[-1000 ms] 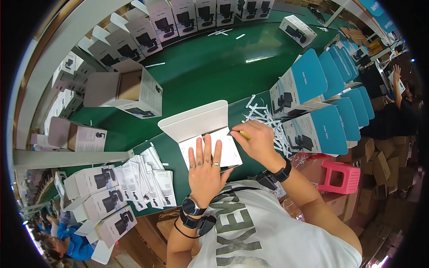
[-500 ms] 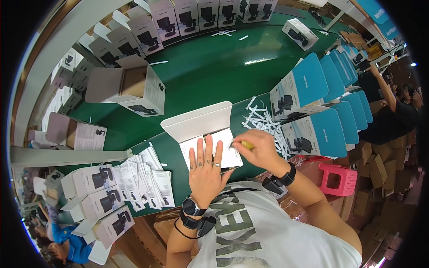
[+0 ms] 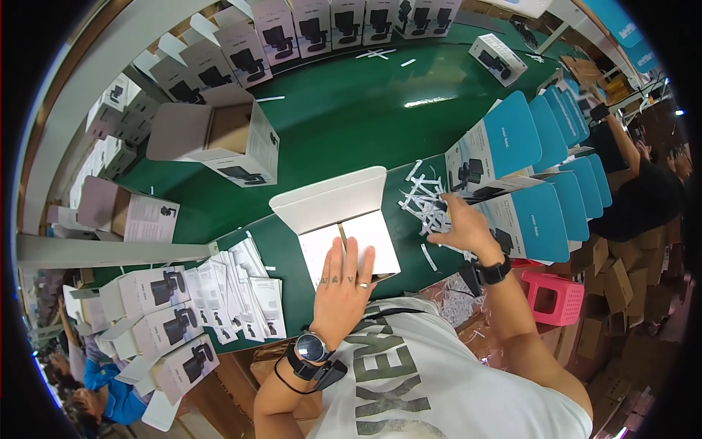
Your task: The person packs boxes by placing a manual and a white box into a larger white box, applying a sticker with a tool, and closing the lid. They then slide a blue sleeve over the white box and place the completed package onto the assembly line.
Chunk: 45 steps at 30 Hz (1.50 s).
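A white carton [image 3: 380, 241] lies in front of me with its lid flap [image 3: 333, 197] raised. My left hand [image 3: 342, 293] rests flat on the carton's near part, fingers stretched and pointing away from me. To the right, my right hand [image 3: 468, 230] hovers at a pile of white paper-like strips [image 3: 420, 197]. Its thumb and forefinger are apart, and I see nothing held between them; its palm is hidden. One loose strip [image 3: 428, 257] lies between the carton and that hand.
White cartons with blue flaps [image 3: 512, 139] stand right of the strips. At left are a stack of folded leaflets [image 3: 252, 293] and open cartons [image 3: 179, 322]. Another open carton [image 3: 248, 150] stands farther off on the green table [image 3: 351, 102]. A pink stool [image 3: 559, 296] is at right.
My right hand has moved right, off the carton to the strips; the small yellowish object it held no longer shows. My left hand has slid slightly nearer to me.
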{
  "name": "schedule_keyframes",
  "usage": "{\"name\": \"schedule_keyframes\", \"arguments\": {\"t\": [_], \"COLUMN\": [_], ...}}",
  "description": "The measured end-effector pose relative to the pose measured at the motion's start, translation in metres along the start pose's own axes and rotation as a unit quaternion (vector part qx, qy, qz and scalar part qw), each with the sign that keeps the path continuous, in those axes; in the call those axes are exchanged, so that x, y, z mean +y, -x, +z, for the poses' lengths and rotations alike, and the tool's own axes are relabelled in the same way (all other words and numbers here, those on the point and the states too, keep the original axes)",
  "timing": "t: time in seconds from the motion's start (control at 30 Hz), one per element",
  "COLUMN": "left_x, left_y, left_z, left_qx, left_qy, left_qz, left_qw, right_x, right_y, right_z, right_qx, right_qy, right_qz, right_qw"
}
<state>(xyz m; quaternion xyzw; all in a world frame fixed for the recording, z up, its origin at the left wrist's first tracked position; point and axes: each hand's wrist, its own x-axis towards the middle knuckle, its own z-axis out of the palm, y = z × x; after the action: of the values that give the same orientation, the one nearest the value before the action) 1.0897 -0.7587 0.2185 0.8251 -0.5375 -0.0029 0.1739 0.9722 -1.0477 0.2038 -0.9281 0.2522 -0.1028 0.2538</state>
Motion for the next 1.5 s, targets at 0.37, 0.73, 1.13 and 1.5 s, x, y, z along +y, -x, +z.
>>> {"name": "schedule_keyframes", "arguments": {"t": [0.37,0.73,1.13,1.5], "left_x": [-0.005,-0.016,-0.039,-0.046], "left_y": [0.019,0.033,0.013,0.018], "left_z": [0.020,0.019,-0.003,-0.025], "left_qx": [0.014,-0.010,0.015,0.025], "left_qy": [-0.015,0.034,-0.026,0.264], "left_qz": [0.023,0.017,0.084,0.010], "left_qw": [1.000,0.999,0.996,0.964], "right_x": [-0.169,-0.195,-0.113,-0.121], "right_y": [-0.034,-0.027,-0.017,-0.020], "right_z": [0.075,0.088,0.011,-0.017], "right_qx": [0.057,0.014,0.107,-0.132], "right_qy": [-0.085,-0.113,-0.111,-0.555], "right_qz": [-0.267,-0.315,-0.071,-0.028], "right_qw": [0.958,0.942,0.985,0.821]}}
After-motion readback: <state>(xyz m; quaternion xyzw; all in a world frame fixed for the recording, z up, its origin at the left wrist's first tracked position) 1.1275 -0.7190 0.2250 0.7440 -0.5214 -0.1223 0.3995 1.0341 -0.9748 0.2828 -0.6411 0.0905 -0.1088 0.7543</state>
